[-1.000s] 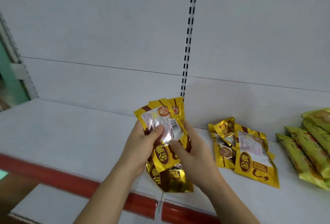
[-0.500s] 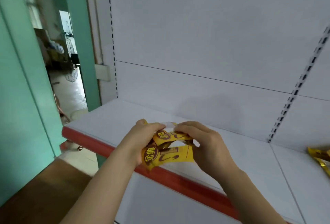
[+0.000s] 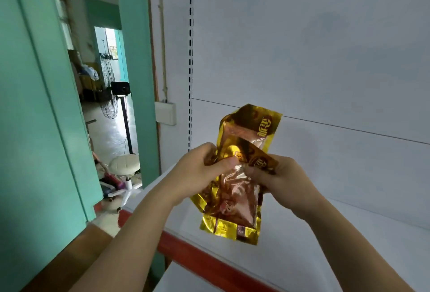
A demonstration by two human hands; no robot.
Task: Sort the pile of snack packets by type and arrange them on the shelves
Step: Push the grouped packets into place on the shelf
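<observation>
Far left of the frame: a teal wall (image 3: 28,105) and a teal door frame (image 3: 135,58), with an open doorway between them. Through the doorway, in the left middle: a black standing fan (image 3: 110,96), and lower down a white padded stool (image 3: 124,166) on a star base over a pale glossy floor. Just right of the door frame: a white wall box (image 3: 165,113), then a slotted upright (image 3: 190,58) at the edge of the white back panel (image 3: 314,47) filling the upper right.

Centre of the frame: left hand (image 3: 197,173), forearm rising from the lower left, grip closed around the left edge of the gold snack packets (image 3: 235,196), thumb pressed across their front. Packets held in a loose bunch in the air above the shelf, touching no surface; one pointing up toward the middle of the frame with brown lettering near its top, another hanging down with a clear window and a gold bottom seal. Exact count of packets impossible to tell.

Right of centre: right hand (image 3: 282,178), forearm rising from the lower right, grip pinching the right side of the same bunch, fingers curled over a brown-labelled corner.

Below and across the lower right: the white shelf (image 3: 337,240) with its red front edge (image 3: 209,261) running diagonally toward the bottom.
</observation>
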